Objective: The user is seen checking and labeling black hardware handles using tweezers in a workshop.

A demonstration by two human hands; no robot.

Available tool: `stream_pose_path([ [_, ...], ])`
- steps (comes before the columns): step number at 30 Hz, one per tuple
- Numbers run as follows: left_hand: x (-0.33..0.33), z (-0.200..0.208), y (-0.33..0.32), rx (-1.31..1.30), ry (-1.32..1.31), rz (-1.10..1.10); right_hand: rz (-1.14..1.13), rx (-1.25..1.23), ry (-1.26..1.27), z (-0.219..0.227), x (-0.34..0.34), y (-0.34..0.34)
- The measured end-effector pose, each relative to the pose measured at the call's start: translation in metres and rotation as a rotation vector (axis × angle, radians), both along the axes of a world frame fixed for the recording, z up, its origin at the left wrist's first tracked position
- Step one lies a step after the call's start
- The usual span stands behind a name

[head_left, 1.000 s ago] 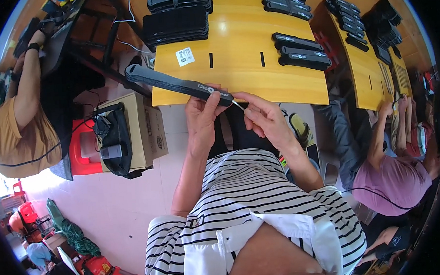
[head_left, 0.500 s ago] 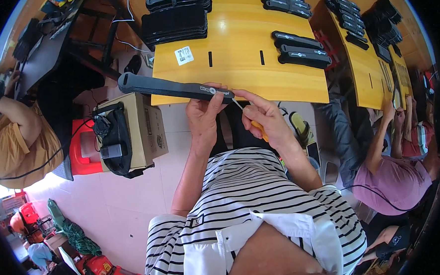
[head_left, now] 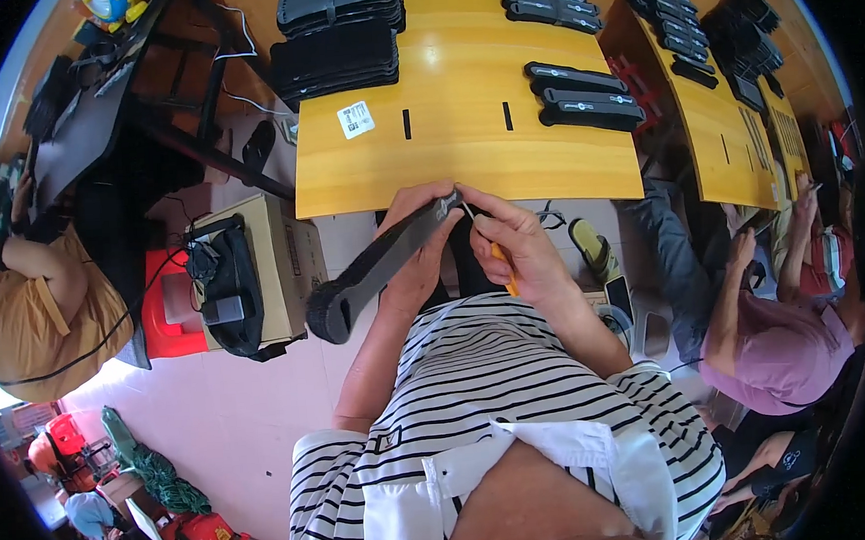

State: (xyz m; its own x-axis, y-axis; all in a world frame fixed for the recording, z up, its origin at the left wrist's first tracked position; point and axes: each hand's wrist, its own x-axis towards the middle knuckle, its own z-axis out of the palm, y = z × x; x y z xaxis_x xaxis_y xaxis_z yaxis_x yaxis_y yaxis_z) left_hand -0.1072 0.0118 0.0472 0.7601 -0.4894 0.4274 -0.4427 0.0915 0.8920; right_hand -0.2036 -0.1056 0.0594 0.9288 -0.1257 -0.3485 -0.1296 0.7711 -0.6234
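Observation:
A dark grey and black fabric strap [head_left: 383, 265] hangs slanting down to the left, its rounded far end nearest the lower left. Its upper end is gripped in my left hand [head_left: 416, 273], over the table's front edge. My right hand [head_left: 527, 250] is closed round a slim tool with an orange-yellow handle [head_left: 500, 260] and a thin metal shaft, like a small screwdriver or awl. The shaft's tip meets the strap's held end, where the fingers of both hands come together. Whether the tip is inside the strap I cannot tell.
On the yellow table [head_left: 446, 162] lie a stack of black straps [head_left: 333, 58], several grey straps [head_left: 590, 108] and a white label [head_left: 355, 120]. A cardboard box [head_left: 280, 258] with a black bag [head_left: 230, 285] stands left. Co-workers sit on both sides.
The strap has swung from nearly level, pointing left, to slanting down left. My left hand has turned with it. The tool's tip stays at its held end.

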Motion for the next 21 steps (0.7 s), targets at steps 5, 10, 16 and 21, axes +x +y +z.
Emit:
stream_pose_path([
  [5,0.001,0.002,-0.003,-0.253,0.459,-0.107,0.004,0.037,-0.032,-0.002,-0.001,-0.003],
  [10,0.009,0.006,0.002,-0.185,0.751,-0.137,0.001,-0.097,0.07,0.002,-0.003,-0.001],
  [16,0.015,0.003,0.006,-0.191,0.799,-0.2,0.097,-0.03,-0.016,-0.005,-0.004,-0.011],
  [21,0.022,0.005,0.008,-0.208,0.969,-0.337,0.179,0.187,0.005,0.0,-0.004,-0.014],
])
